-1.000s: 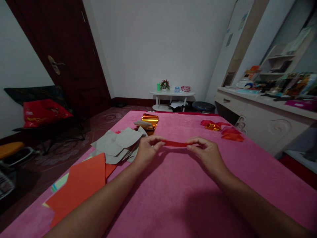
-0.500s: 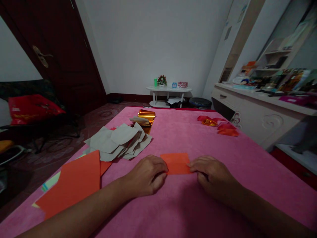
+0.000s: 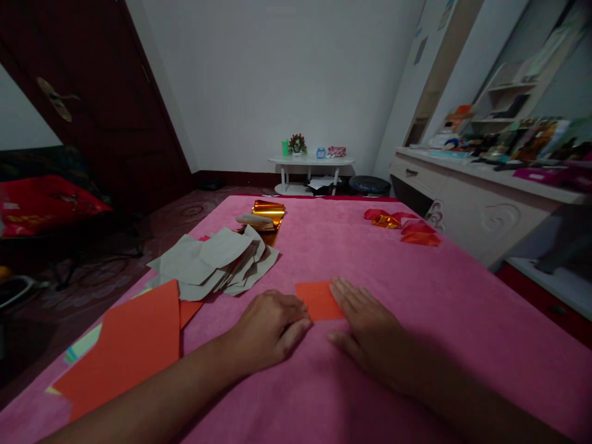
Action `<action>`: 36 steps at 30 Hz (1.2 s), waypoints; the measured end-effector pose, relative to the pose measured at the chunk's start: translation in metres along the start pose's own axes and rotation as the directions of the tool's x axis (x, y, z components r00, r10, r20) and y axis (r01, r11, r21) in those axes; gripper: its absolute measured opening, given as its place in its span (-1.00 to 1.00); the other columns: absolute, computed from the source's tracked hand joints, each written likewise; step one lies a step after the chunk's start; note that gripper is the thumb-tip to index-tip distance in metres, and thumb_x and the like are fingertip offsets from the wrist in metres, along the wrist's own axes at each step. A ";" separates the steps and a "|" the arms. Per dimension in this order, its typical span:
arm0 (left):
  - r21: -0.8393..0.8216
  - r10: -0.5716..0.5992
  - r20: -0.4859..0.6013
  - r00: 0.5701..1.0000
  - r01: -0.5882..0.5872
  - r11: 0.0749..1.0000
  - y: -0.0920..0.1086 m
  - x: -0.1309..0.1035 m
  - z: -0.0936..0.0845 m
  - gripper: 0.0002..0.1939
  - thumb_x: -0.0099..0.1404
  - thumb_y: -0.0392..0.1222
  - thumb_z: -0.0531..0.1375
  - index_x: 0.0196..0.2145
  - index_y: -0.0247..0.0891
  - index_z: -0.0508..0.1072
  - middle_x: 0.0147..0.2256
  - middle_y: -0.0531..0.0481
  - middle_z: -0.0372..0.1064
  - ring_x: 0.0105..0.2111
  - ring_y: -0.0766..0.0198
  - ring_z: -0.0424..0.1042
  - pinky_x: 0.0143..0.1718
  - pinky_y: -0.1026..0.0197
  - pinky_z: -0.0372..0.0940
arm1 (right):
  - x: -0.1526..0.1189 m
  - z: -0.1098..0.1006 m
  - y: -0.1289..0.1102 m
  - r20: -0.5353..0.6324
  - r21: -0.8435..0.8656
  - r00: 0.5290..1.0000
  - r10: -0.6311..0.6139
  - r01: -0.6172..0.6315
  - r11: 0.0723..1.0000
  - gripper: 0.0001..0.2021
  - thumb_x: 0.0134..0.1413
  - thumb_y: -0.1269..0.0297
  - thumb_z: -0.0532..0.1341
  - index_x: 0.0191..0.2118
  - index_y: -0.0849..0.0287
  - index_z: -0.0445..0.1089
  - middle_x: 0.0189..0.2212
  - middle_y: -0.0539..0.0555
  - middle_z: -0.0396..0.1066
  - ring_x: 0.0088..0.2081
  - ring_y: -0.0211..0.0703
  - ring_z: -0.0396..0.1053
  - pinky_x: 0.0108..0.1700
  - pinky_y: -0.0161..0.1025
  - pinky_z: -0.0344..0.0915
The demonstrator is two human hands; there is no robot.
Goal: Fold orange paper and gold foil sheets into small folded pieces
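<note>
A small orange rectangle of paper lies flat on the pink cloth in front of me. My left hand has its fingers closed at the paper's left edge, with the fingertips and thumb against it. Stretched flat over the paper's right side is my right hand, its fingers out and the thumb spread away on the cloth. The paper's right edge is hidden under those fingers.
Larger orange sheets lie at the left beside a loose pile of grey paper pieces. Behind the pile is shiny gold foil. Red and orange folded pieces sit at the far right of the cloth. A dresser stands beyond.
My right hand has gone from gripping the paper's right edge to lying flat over it, fingers extended. My left hand stays at the left edge. The view has shifted slightly.
</note>
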State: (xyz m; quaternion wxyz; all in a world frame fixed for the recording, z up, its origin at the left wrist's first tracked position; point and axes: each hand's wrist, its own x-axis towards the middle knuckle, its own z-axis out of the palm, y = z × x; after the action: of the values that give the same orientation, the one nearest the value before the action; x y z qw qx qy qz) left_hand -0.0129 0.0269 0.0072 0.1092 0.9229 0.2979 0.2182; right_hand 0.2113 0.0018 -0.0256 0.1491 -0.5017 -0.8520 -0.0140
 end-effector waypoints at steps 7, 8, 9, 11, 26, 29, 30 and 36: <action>-0.009 -0.085 0.053 0.995 0.086 0.996 0.027 0.049 0.022 -0.32 0.27 0.26 -0.04 0.07 -0.38 0.33 0.02 -0.30 0.35 0.01 0.01 0.35 -0.01 0.05 0.24 | -0.001 -0.001 0.000 -0.041 0.004 0.997 -0.063 0.063 0.998 -0.42 0.15 0.19 0.04 0.24 0.38 0.11 0.21 0.34 0.13 0.24 0.08 0.08 0.24 0.09 0.04; -0.018 -0.115 0.073 0.991 0.117 0.993 0.025 0.048 0.029 -0.17 0.22 0.33 -0.04 0.17 -0.45 0.19 0.15 -0.37 0.19 0.13 -0.03 0.22 0.08 0.04 0.18 | -0.001 -0.001 0.001 -0.034 0.001 0.997 -0.074 0.074 0.997 -0.41 0.14 0.20 0.04 0.24 0.40 0.10 0.22 0.34 0.12 0.24 0.07 0.07 0.25 0.08 0.03; -0.007 -0.135 0.101 0.986 0.137 0.991 0.022 0.043 0.034 -0.03 0.15 0.41 -0.03 0.23 -0.49 0.07 0.22 -0.41 0.04 0.21 -0.07 0.09 0.15 0.01 0.10 | -0.002 -0.001 0.003 -0.032 -0.010 0.997 -0.070 0.070 0.998 -0.39 0.12 0.18 0.05 0.24 0.43 0.10 0.22 0.36 0.10 0.24 0.09 0.07 0.24 0.09 0.03; 0.058 -0.180 0.150 0.972 0.173 0.983 0.014 0.027 0.037 0.02 0.16 0.42 -0.06 0.26 -0.54 -0.03 0.28 -0.43 -0.14 0.28 -0.08 -0.10 0.24 -0.04 -0.07 | -0.004 -0.002 0.007 -0.030 -0.045 0.999 -0.044 0.043 0.998 -0.35 0.10 0.14 0.08 0.23 0.47 0.10 0.22 0.39 0.08 0.25 0.13 0.05 0.23 0.12 0.04; 0.273 -0.227 0.298 0.927 0.145 0.951 0.003 -0.007 0.013 -0.12 0.27 0.28 -0.13 0.30 -0.47 -0.11 0.31 -0.35 -0.27 0.31 -0.05 -0.24 0.26 -0.12 -0.23 | 0.016 0.009 -0.023 -0.019 0.044 0.998 -0.060 0.061 0.997 -0.14 0.09 -0.22 0.02 0.25 0.50 0.06 0.24 0.45 0.01 0.28 0.18 -0.04 0.24 0.12 0.02; 0.274 -0.219 0.337 0.916 0.127 0.953 0.006 -0.005 -0.002 -0.09 0.25 0.35 -0.18 0.26 -0.50 0.00 0.28 -0.42 -0.19 0.29 -0.14 -0.16 0.23 -0.19 -0.18 | -0.004 0.004 0.010 -0.004 -0.037 1.000 0.008 -0.008 0.999 -0.15 0.09 -0.18 0.06 0.26 0.49 0.03 0.26 0.44 -0.04 0.27 0.19 -0.02 0.23 0.10 0.05; 0.281 -0.227 0.347 0.910 0.130 0.951 0.009 0.000 -0.006 -0.07 0.23 0.37 -0.16 0.24 -0.51 0.07 0.26 -0.45 -0.13 0.27 -0.19 -0.10 0.21 -0.22 -0.16 | -0.009 0.003 0.017 -0.004 -0.056 1.000 0.013 -0.013 0.998 -0.16 0.09 -0.17 0.07 0.27 0.47 0.02 0.26 0.43 -0.05 0.27 0.19 -0.03 0.23 0.10 0.06; 0.164 -0.166 0.131 0.977 0.144 0.976 0.028 0.045 0.007 -0.02 0.17 0.41 -0.09 0.24 -0.53 0.07 0.26 -0.47 -0.13 0.27 -0.17 -0.11 0.23 -0.14 -0.14 | -0.013 0.005 0.016 -0.027 -0.153 0.999 0.022 -0.026 0.988 -0.28 0.15 0.00 0.05 0.25 0.51 0.05 0.25 0.44 -0.01 0.27 0.21 -0.03 0.23 0.14 0.01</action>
State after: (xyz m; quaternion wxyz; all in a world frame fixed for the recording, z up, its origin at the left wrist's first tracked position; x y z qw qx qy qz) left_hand 0.0376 0.0309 0.0257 0.0758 0.9158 0.3763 0.1182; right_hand 0.2295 -0.0009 -0.0359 0.1208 -0.5218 -0.8403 -0.0840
